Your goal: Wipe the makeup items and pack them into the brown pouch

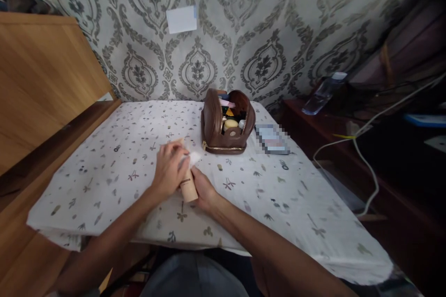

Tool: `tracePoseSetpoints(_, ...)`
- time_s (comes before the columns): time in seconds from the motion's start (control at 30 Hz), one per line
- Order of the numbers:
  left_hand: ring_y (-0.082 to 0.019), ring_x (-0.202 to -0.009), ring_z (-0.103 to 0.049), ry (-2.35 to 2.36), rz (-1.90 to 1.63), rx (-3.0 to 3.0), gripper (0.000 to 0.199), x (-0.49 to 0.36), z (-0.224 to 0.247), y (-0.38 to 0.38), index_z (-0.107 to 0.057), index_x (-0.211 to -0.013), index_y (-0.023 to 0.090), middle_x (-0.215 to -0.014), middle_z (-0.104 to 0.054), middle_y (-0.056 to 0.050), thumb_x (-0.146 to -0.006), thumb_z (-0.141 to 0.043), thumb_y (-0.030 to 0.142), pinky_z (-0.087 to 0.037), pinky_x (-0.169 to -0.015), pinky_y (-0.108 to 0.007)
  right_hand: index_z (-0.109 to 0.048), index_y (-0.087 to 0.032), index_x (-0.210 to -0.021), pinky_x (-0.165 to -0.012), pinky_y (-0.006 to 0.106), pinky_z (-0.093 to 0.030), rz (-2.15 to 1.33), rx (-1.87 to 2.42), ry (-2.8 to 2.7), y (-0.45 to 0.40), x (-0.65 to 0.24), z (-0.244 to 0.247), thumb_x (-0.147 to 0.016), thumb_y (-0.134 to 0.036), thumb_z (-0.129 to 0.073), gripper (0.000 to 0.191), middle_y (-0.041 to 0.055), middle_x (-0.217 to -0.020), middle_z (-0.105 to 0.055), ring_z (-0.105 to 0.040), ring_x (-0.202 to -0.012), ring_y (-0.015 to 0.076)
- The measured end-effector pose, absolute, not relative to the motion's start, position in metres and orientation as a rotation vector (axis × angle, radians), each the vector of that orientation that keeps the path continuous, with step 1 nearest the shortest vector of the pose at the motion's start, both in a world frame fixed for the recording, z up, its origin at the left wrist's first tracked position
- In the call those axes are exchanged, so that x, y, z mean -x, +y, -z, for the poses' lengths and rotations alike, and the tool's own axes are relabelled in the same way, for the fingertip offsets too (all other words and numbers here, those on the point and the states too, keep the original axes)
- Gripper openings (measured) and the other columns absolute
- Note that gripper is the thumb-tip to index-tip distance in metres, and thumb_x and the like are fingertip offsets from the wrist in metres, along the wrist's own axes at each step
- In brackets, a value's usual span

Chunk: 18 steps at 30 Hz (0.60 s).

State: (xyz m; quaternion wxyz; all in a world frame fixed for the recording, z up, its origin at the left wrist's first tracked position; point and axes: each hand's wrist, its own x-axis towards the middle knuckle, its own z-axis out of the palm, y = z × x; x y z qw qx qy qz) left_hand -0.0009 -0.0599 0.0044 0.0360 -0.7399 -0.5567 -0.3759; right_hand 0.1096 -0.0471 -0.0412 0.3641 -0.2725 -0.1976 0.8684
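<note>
A beige tube or bottle with small dark print is held between my hands over the cloth-covered table. My right hand is wrapped round its right side. On the upper left, my left hand has bent fingers near a small white, blurred piece at the tube's top; what those fingers grip is hidden. Behind my hands, a brown leather bag stands open, with a round yellowish item, a white cap and several other items inside.
A pixelated flat object lies right of the bag on the patterned tablecloth. Wooden furniture borders the left. At right are a clear bottle and white cables. A patterned wall rises behind.
</note>
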Motion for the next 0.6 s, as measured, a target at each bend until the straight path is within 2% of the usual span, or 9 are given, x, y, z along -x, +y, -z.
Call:
tracePoseSetpoints(0.07, -0.027, -0.111, -0.052, -1.865, 1.348, 2.246, 0.022, 0.017, -0.008, -0.038, -0.064, -0.103, 0.019, -0.112, -0.06, -0.011, -0.092, -0.05, 0.031, -0.042, -0.098, -0.043, -0.062, -0.018, -0.097, -0.047, 0.025, -0.05, -2.259, 0.769, -0.507, -0.05, -0.11, 0.037, -0.099, -0.048, -0.048, 0.034, 0.0003, -0.065, -0.064, -0.058, -0.052, 0.014)
tracePoseSetpoints(0.17, -0.021, -0.088, -0.058, -2.161, 1.727, 2.248, 0.023, 0.038, -0.004, -0.011, -0.064, -0.095, 0.02, -0.092, -0.065, -0.003, -0.084, -0.057, 0.039, -0.045, -0.08, -0.031, -0.06, -0.017, -0.095, -0.045, 0.023, -0.049, -2.282, 0.819, -0.516, -0.052, -0.112, 0.028, -0.101, -0.048, -0.043, 0.035, -0.0001, -0.063, -0.061, -0.056, -0.05, 0.0128)
tracePoseSetpoints(0.27, -0.016, -0.069, -0.053, -2.298, 1.949, 2.119, 0.025, 0.048, 0.009, 0.002, -0.064, -0.081, 0.019, -0.073, -0.059, 0.002, -0.075, -0.063, 0.043, -0.041, -0.066, -0.026, -0.06, -0.015, -0.09, -0.044, 0.021, -0.047, -2.34, 0.814, -0.506, -0.05, -0.114, 0.022, -0.103, -0.049, -0.037, 0.043, 0.0012, -0.062, -0.06, -0.055, -0.049, 0.0115)
tracePoseSetpoints(0.33, -0.014, -0.065, -0.05, -2.304, 1.994, 2.05, 0.027, 0.05, 0.017, 0.006, -0.063, -0.081, 0.019, -0.07, -0.057, 0.003, -0.074, -0.062, 0.045, -0.039, -0.062, -0.025, -0.061, -0.014, -0.09, -0.043, 0.02, -0.046, -2.382, 0.813, -0.516, -0.049, -0.116, 0.021, -0.103, -0.049, -0.035, 0.046, 0.0026, -0.063, -0.061, -0.054, -0.05, 0.0107)
tracePoseSetpoints(0.4, -0.013, -0.06, -0.047, -2.319, 2.038, 1.974, 0.027, 0.054, 0.023, 0.009, -0.063, -0.082, 0.019, -0.066, -0.055, 0.004, -0.073, -0.061, 0.045, -0.037, -0.058, -0.024, -0.061, -0.015, -0.096, -0.043, 0.019, -0.045, -2.37, 0.803, -0.579, -0.048, -0.118, 0.02, -0.101, -0.047, -0.043, 0.037, 0.0031, -0.069, -0.063, -0.057, -0.052, 0.0108)
tracePoseSetpoints(0.47, -0.013, -0.056, -0.043, -2.336, 2.064, 1.889, 0.026, 0.061, 0.026, 0.012, -0.062, -0.081, 0.019, -0.06, -0.05, 0.005, -0.071, -0.062, 0.044, -0.034, -0.054, -0.023, -0.059, -0.019, -0.105, -0.044, 0.018, -0.044, -2.293, 0.792, -0.693, -0.049, -0.12, 0.021, -0.093, -0.043, -0.059, 0.027, 0.0017, -0.075, -0.066, -0.06, -0.057, 0.0116)
tracePoseSetpoints(0.53, -0.013, -0.054, -0.041, -2.349, 2.083, 1.795, 0.025, 0.07, 0.027, 0.015, -0.062, -0.08, 0.019, -0.057, -0.047, 0.006, -0.07, -0.063, 0.042, -0.032, -0.052, -0.023, -0.058, -0.022, -0.11, -0.044, 0.017, -0.043, -2.193, 0.8, -0.811, -0.05, -0.12, 0.024, -0.082, -0.038, -0.073, 0.035, 0.0003, -0.079, -0.066, -0.062, -0.061, 0.0118)
tracePoseSetpoints(0.6, -0.013, -0.054, -0.041, -2.36, 2.107, 1.713, 0.025, 0.078, 0.029, 0.017, -0.062, -0.081, 0.019, -0.059, -0.047, 0.005, -0.071, -0.062, 0.042, -0.032, -0.051, -0.023, -0.059, -0.022, -0.11, -0.044, 0.016, -0.04, -2.148, 0.813, -0.866, -0.051, -0.12, 0.026, -0.077, -0.037, -0.077, 0.041, 0.0002, -0.079, -0.066, -0.062, -0.061, 0.0114)
